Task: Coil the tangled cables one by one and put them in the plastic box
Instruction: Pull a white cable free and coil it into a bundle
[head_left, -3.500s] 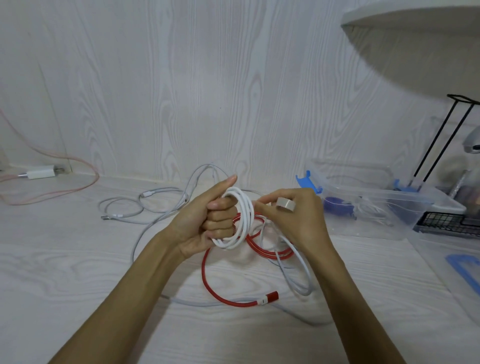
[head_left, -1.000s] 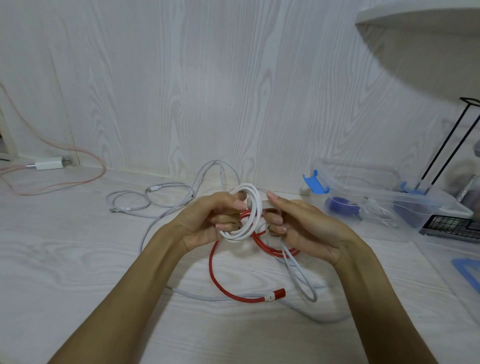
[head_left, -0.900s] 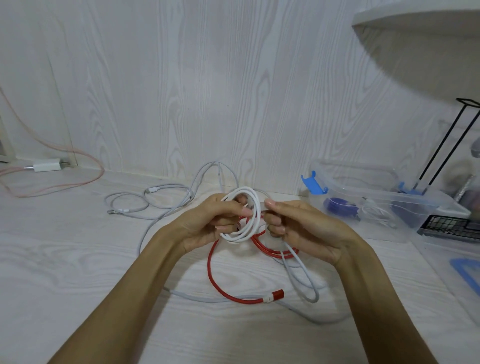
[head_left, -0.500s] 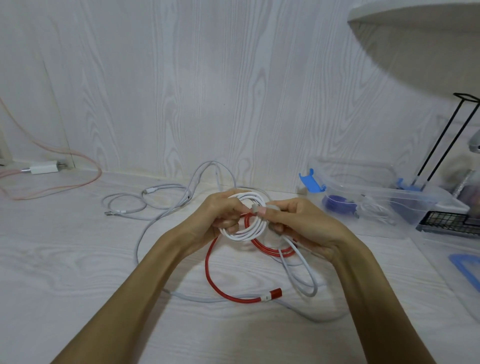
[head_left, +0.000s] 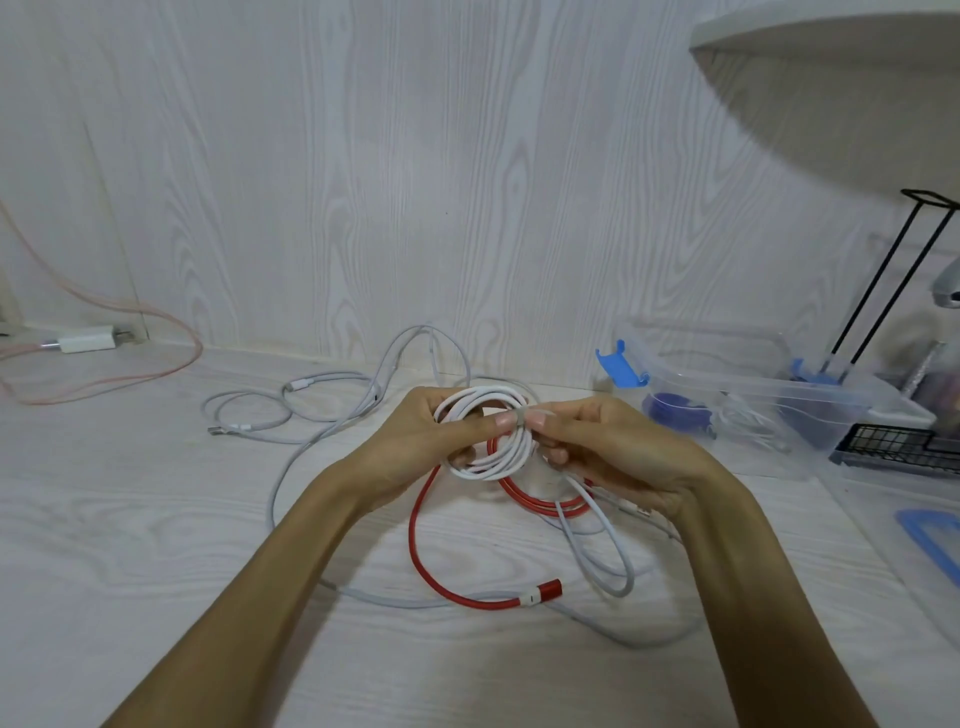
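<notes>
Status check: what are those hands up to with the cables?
Left hand grips white coiled cable. Right hand pinches its loose end. Red cable and grey cables tangled on table beneath. Clear plastic box waits right.

Arms: both of mine come in from the lower edge, bare from elbow to wrist, no sleeves showing.
Left hand (head_left: 415, 447): bare, no glove, no ring or band that I can see.
Right hand (head_left: 613, 452): bare too, no glove, no watch or strap at the wrist.
Nails: short and unpainted, with a pale natural sheen on the fingertips (head_left: 503, 420) that face the camera.
Wrists: plain, with no bracelet and no cuff on either side.
Forearms: slim and smooth, without marks, plasters or tattoos that I can make out.
</notes>
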